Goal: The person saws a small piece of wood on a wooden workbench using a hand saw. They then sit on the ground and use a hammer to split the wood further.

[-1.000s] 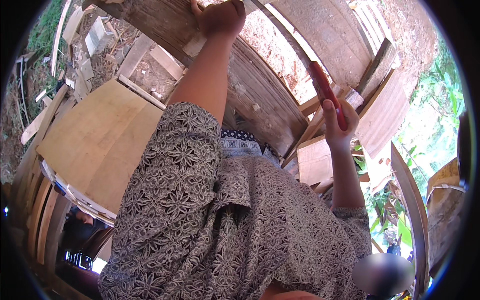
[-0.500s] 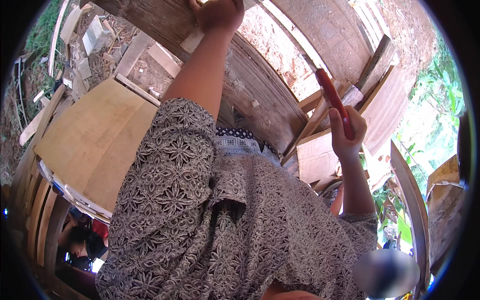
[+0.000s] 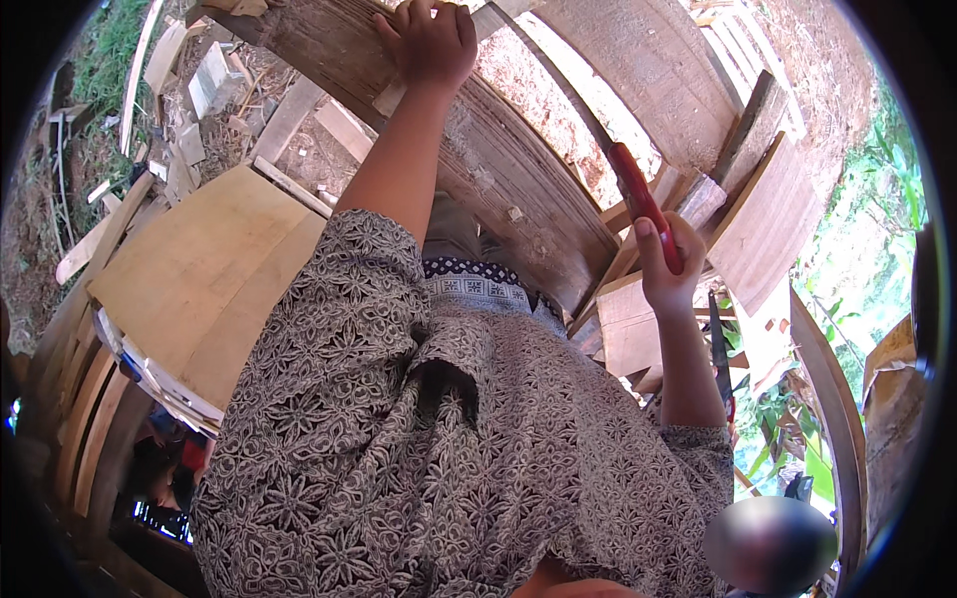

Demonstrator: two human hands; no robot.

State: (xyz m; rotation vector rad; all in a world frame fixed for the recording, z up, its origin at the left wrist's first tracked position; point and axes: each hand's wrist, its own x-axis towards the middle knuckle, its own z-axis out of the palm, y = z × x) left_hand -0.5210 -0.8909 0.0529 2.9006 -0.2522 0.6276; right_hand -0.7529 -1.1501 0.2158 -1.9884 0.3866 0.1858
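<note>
Risk: red tool (image 3: 643,204), clenched in right hand (image 3: 666,271), sat raised beside the plank (image 3: 518,169); left hand (image 3: 431,42) wrapped the plank's top edge, so a glancing stroke could hit those fingers.

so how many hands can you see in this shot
2. The left hand is at the top, gripping the edge of a wooden plank. The right hand is at mid-right, closed around a red-handled tool. The patterned shirt could hide others.

Grey-brown shirt (image 3: 419,458) with pale floral print; short sleeves; bare forearms.
</note>
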